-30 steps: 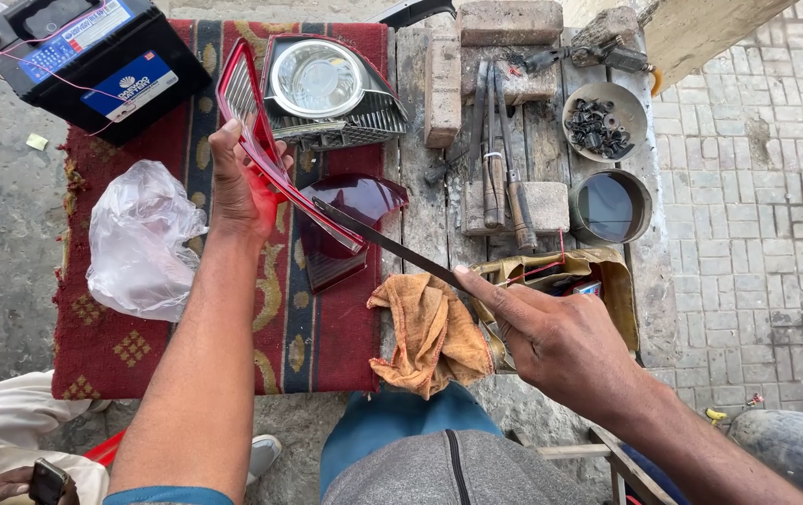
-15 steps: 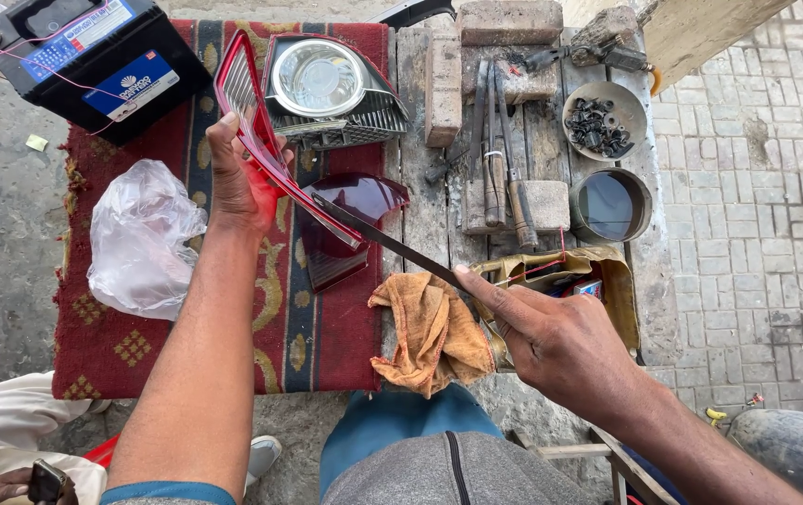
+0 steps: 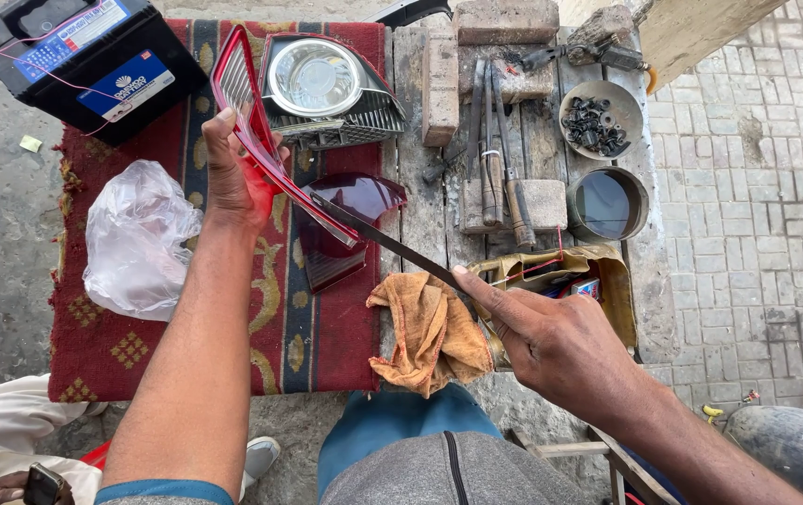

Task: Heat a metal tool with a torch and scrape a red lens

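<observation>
- A red tail-light lens (image 3: 261, 140), long and narrow, is held on edge above a patterned red rug (image 3: 317, 346) that covers the left part of a worn wooden workbench (image 3: 411, 93).
- The left hand (image 3: 233, 173) is closed around the lens from behind, thumb and fingers wrapped over its upper half.
- The right hand (image 3: 565, 351) is closed around the near end of a thin dark blade (image 3: 387, 245), forefinger stretched along the top of it. The blade may be a hacksaw blade; its edge is too fine to tell.
- The far tip of the blade meets the lower edge of the lens, just beside the left hand's wrist.
- Under the lens and blade lies a dark red lens piece (image 3: 345, 220), flat on the rug.
- Just beyond sits a lamp housing with a round chrome reflector (image 3: 317, 79).
- An orange rag (image 3: 430, 337) hangs crumpled over the near edge of the bench, just beside the right hand.
- A crumpled clear plastic bag (image 3: 135, 238) lies at the rug's left side.
- A black car battery (image 3: 84, 56) stands at the far left corner.
- Hand tools with wooden handles (image 3: 500, 178) lie on the bare boards, with a bowl of small dark screws (image 3: 598, 117) and a round tin of dark liquid (image 3: 607, 204) to their right.
</observation>
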